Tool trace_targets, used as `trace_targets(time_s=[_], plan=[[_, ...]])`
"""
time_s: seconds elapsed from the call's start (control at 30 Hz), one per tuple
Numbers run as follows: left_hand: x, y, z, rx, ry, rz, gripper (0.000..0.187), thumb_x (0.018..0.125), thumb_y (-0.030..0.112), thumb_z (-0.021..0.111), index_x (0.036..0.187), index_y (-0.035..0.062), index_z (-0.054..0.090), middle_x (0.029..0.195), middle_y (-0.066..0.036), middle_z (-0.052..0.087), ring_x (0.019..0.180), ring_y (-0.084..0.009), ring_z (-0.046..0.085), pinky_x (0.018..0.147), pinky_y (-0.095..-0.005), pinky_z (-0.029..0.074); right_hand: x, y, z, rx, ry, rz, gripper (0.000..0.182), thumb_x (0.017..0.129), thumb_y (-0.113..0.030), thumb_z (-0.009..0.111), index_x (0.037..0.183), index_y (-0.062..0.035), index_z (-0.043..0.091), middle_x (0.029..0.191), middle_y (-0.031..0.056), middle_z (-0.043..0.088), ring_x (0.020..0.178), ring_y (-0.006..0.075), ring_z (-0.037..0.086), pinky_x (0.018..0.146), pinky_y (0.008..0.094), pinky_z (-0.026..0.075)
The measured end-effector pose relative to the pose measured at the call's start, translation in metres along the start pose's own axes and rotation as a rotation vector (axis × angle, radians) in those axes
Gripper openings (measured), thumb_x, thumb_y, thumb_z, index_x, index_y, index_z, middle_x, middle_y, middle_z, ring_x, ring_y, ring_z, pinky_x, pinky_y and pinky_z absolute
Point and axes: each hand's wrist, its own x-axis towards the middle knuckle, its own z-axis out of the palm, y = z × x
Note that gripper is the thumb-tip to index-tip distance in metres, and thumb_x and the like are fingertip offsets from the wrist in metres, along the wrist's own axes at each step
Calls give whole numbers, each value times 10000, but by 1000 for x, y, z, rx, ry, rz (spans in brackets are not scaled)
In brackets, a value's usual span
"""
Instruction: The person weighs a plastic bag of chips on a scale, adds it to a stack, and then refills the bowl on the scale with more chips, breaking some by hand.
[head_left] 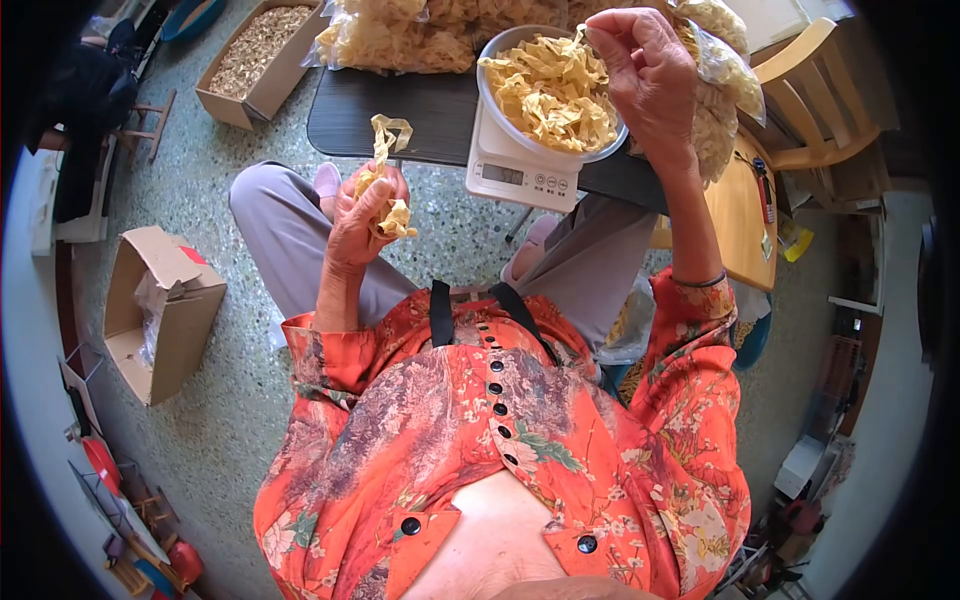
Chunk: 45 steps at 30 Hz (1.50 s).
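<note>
My left hand (362,218) is closed round a bunch of pale yellow dried strips (385,200), held above my lap on the left. One curled strip sticks up from the fingers. My right hand (645,75) is raised over the right rim of a white bowl (487,95), its fingers pinched together at a small piece whose outline is hard to make out. Yellow dried strips (555,90) fill the bowl. It rests on a white digital scale (520,178) at the front edge of the dark table (390,115).
Filled plastic bags (400,40) line the table's back, with more (725,80) at the right. A box of small chips (255,60) and an open cardboard box (165,310) are on the floor at left. A wooden chair (820,100) and wooden surface (735,230) are at right.
</note>
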Motion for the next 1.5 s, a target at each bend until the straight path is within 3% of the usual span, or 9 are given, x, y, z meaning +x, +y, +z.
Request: trace_targets(time_s=[0.5,0.63,0.7,0.77,0.8,1.03,1.13,1.23,1.5], plan=[[1,1,1,5,-22,2,245,1002,249,616,973,30,510,787,-52,480,618,-103,460,482,-214,398,1,7,-1,61,95,-133,117,827,60,699,851,-40,642,795,65,626,664,154,601,583,271,470],[-2,6,9,103,9,-2,297,998,314,611,961,42,500,817,-53,501,621,-92,470,493,-205,410,-8,-8,-5,-49,105,-47,43,891,-1,685,901,-31,656,800,30,647,674,99,594,597,243,469],[-1,4,3,56,-29,-2,255,1007,293,591,989,45,534,864,-51,559,642,-68,519,530,-185,425,-10,-5,4,315,243,203,7,934,-39,655,936,-32,657,789,8,644,654,71,571,590,226,456],[2,-2,-2,529,-15,247,249,1007,283,593,991,41,537,889,-71,585,657,-68,547,505,-187,444,-8,22,2,300,249,216,108,930,-99,724,1013,-37,693,849,-29,654,709,36,575,659,180,471],[2,0,-1,96,4,40,235,1008,265,596,1004,37,540,911,-83,606,665,-64,561,513,-187,454,-7,28,3,370,285,219,112,938,-104,716,1024,-37,689,843,-25,659,709,36,578,651,178,473],[3,4,2,46,-22,7,219,1002,241,595,1037,37,525,932,-85,621,729,-65,580,589,-194,474,5,30,-1,488,351,255,130,952,-113,699,1046,-24,681,844,-9,664,728,42,594,622,181,466],[4,2,4,545,37,172,200,998,244,605,1084,80,531,872,-49,588,586,-74,526,486,-195,452,2,17,1,353,316,255,80,957,-91,664,1004,-27,667,803,-9,650,685,50,574,600,205,458],[13,8,14,89,23,51,193,999,216,603,1111,75,533,912,-68,591,614,-79,547,481,-199,463,1,3,2,332,322,365,50,971,-86,628,965,-37,639,721,-28,606,600,33,516,533,199,411],[37,16,33,41,-41,128,149,992,174,607,1063,57,549,939,-116,649,563,-54,560,413,-166,433,9,4,-4,555,343,313,67,987,-108,626,971,-43,630,704,-37,594,537,1,453,475,168,341]])
